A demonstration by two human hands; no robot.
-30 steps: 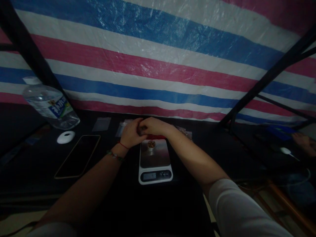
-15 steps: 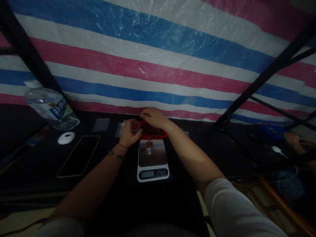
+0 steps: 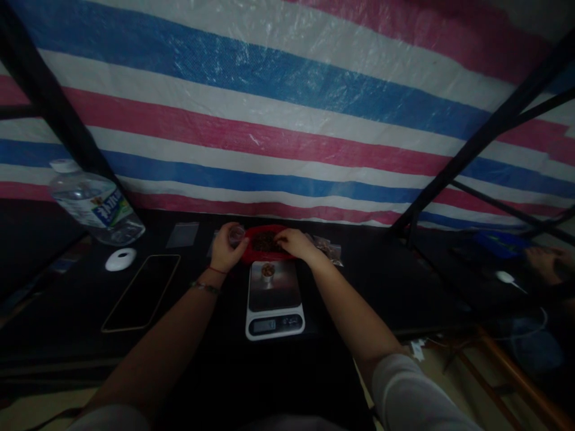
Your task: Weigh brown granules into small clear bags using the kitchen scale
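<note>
My left hand (image 3: pixel 227 250) is closed around a small clear plastic cup (image 3: pixel 236 235), held at the left side of a red bag or tray (image 3: pixel 246 254). Small dark dried pieces (image 3: pixel 265 241) fill the red container. My right hand (image 3: pixel 296 243) reaches in from the right, its fingers drawn together at the pieces; what they pinch is too small to make out. In front stands a white kitchen scale (image 3: pixel 275 302) with a steel plate and a lit display, its digits unreadable. A little cup (image 3: pixel 268 276) of brownish bits sits on the plate.
Right of the red container lie filled clear bags (image 3: pixel 330 250). To the left are an empty zip bag (image 3: pixel 182 234), a phone (image 3: pixel 142 293), a white mouse (image 3: pixel 120 259) and a large bottle (image 3: pixel 96 203). Another person's hand (image 3: pixel 545 263) shows far right.
My right hand has come down from above the far edge into the dark pieces. My left hand still holds the clear cup. The view has shifted slightly, uncovering the filled bags.
</note>
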